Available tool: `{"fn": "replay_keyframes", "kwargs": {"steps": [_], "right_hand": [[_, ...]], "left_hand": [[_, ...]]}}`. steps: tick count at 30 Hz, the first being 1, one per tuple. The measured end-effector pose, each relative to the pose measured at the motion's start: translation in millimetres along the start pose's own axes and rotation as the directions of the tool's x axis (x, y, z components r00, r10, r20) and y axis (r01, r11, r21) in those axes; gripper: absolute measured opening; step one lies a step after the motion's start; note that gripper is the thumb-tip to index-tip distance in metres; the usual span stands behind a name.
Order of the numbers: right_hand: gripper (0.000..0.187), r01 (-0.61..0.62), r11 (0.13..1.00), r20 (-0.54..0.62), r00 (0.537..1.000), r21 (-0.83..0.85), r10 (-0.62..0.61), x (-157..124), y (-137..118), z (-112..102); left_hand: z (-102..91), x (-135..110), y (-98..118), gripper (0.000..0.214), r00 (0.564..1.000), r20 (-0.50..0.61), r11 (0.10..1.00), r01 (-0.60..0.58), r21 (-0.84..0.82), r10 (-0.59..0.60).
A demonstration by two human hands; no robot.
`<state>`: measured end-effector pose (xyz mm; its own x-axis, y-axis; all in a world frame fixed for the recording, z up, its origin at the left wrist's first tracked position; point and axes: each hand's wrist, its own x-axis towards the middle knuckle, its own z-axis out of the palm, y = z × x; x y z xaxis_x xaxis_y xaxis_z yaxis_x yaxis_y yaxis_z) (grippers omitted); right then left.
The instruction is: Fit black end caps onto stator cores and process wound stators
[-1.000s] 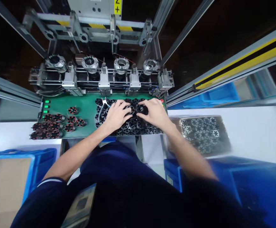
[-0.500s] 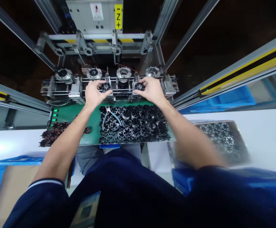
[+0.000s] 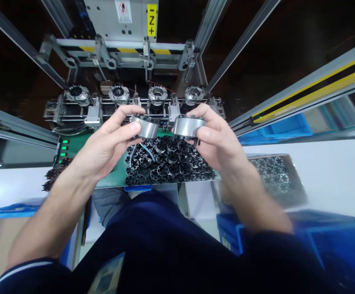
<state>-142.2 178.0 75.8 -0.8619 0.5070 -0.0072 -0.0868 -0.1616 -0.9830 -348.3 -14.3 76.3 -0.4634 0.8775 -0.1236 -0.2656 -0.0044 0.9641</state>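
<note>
My left hand (image 3: 107,143) is raised above the green mat (image 3: 113,173) and pinches a shiny metal ring (image 3: 145,127) between thumb and fingers. My right hand (image 3: 218,141) holds a second metal ring (image 3: 189,125) the same way, close beside the first. Below both hands lies a heap of several black stator cores (image 3: 168,163) on the mat, with a pair of blue-handled pliers (image 3: 138,153) among them. Behind the hands stands a row of round machine fixtures (image 3: 157,94).
Copper-wound stators (image 3: 53,175) lie at the mat's left end beside green indicator lights (image 3: 63,148). A clear bag of black cores (image 3: 275,177) rests on the white bench at right. Blue bins (image 3: 333,241) stand low right and low left. Aluminium frame rails (image 3: 300,87) flank the machine.
Both hands left the heap, reached to the fixture row, then drew back toward me and upward, each now carrying a metal ring. The camera tilted slightly.
</note>
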Motion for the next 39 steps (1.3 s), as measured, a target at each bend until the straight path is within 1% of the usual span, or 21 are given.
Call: {"fn": "replay_keyframes", "kwargs": {"steps": [1, 3, 5, 7, 9, 12, 15, 18, 21, 23, 25, 27, 29, 31, 32, 33, 35, 37, 39], "right_hand": [[0.064, -0.009, 1.000, 0.011, 1.000, 0.018, 0.009, -4, -4, 2], [0.068, -0.035, 0.999, 0.039, 0.999, 0.037, 0.033, -12, -10, 7], [0.076, -0.062, 0.997, 0.079, 0.995, 0.054, 0.058, -19, -15, 12], [0.084, -0.088, 0.992, 0.117, 0.990, 0.086, 0.078, -25, -17, 16], [0.084, -0.120, 0.986, 0.128, 0.986, 0.117, 0.105, -29, -18, 18], [0.083, -0.150, 0.979, 0.098, 0.986, 0.138, 0.138, -34, -18, 19], [0.081, -0.161, 0.981, 0.068, 0.986, 0.109, 0.154, -35, -16, 16], [0.077, -0.149, 0.986, 0.037, 0.989, 0.071, 0.147, -32, -14, 8], [0.071, -0.126, 0.992, 0.006, 0.992, 0.028, 0.126, -24, -9, -5], [0.066, -0.084, 0.996, -0.014, 0.996, -0.041, 0.083, -12, -2, -17], [0.063, 0.025, 0.987, -0.059, 0.998, -0.159, -0.035, 7, 7, -32], [0.065, 0.130, 0.940, -0.103, 0.980, -0.316, -0.170, 34, 20, -50], [0.067, 0.168, 0.873, -0.113, 0.963, -0.457, -0.244, 64, 34, -68], [0.065, 0.173, 0.825, -0.092, 0.961, -0.539, -0.262, 93, 51, -85], [0.066, 0.173, 0.805, -0.082, 0.961, -0.568, -0.264, 105, 60, -92], [0.068, 0.167, 0.784, -0.074, 0.962, -0.597, -0.262, 116, 69, -98], [0.074, 0.120, 0.726, -0.071, 0.971, -0.677, -0.227, 130, 86, -105], [0.080, 0.054, 0.654, -0.067, 0.985, -0.754, -0.158, 136, 99, -108], [0.082, 0.034, 0.603, -0.040, 0.993, -0.797, -0.109, 137, 106, -110]], "left_hand": [[1.3, -7, 5, 0.046, 1.000, 0.004, 1.000, 0.020, -0.009, -0.020], [3.0, -18, 12, 0.046, 0.998, 0.011, 0.997, 0.068, -0.022, -0.068], [5.1, -25, 15, 0.054, 0.994, 0.031, 0.994, 0.105, -0.027, -0.104], [8.7, -30, 17, 0.066, 0.993, 0.041, 0.993, 0.115, -0.028, -0.114], [13.6, -33, 17, 0.069, 0.991, 0.039, 0.991, 0.126, -0.039, -0.125], [20.0, -33, 16, 0.060, 0.988, 0.058, 0.987, 0.148, -0.070, -0.144], [21.7, -30, 15, 0.060, 0.987, 0.070, 0.985, 0.152, -0.087, -0.146], [17.7, -24, 14, 0.059, 0.989, 0.046, 0.987, 0.144, -0.075, -0.141], [9.0, -15, 13, 0.059, 0.993, 0.018, 0.992, 0.121, -0.030, -0.121], [1.7, -5, 10, 0.061, 0.995, -0.010, 0.995, 0.102, 0.010, -0.102], [-6.4, 10, 8, 0.066, 0.998, -0.049, 0.995, 0.048, 0.090, -0.044], [-15.2, 31, 7, 0.076, 0.995, -0.088, 0.970, -0.024, 0.243, 0.047], [-25.0, 57, 5, 0.085, 0.989, -0.094, 0.889, -0.057, 0.454, 0.112], [-36.0, 84, 1, 0.085, 0.990, -0.073, 0.779, -0.048, 0.625, 0.119], [-42.1, 97, -4, 0.084, 0.992, -0.057, 0.740, -0.042, 0.672, 0.108], [-48.3, 109, -11, 0.082, 0.994, -0.049, 0.721, -0.039, 0.692, 0.102], [-60.8, 128, -28, 0.079, 0.991, -0.081, 0.729, -0.022, 0.684, 0.107], [-71.9, 139, -46, 0.075, 0.990, -0.106, 0.736, 0.003, 0.677, 0.094], [-79.7, 144, -58, 0.070, 0.994, -0.075, 0.709, -0.001, 0.705, 0.077]]}}
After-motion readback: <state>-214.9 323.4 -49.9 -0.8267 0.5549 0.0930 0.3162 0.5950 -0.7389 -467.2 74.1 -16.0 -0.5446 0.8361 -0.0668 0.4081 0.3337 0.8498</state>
